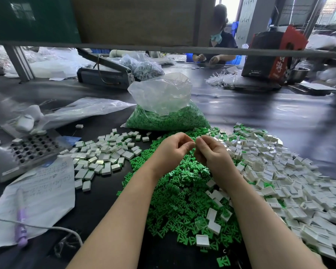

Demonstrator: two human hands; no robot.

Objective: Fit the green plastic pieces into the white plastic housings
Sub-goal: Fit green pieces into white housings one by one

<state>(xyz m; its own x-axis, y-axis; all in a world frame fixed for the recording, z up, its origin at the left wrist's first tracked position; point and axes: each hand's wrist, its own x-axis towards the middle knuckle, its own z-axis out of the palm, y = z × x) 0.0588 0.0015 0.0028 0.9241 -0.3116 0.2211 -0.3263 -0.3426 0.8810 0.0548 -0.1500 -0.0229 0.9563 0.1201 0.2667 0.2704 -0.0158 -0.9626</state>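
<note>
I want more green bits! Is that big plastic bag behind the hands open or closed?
Open. The clear bag stands upright, its crumpled top gaping loose, not tied, and green pieces fill its lower half.

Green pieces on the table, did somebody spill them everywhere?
Looks more like a working heap than a spill: loose green pieces lie under both hands, white housings piled beside. A few white housings sit mixed into the green, and one green piece lies stray near the table edge.
</note>
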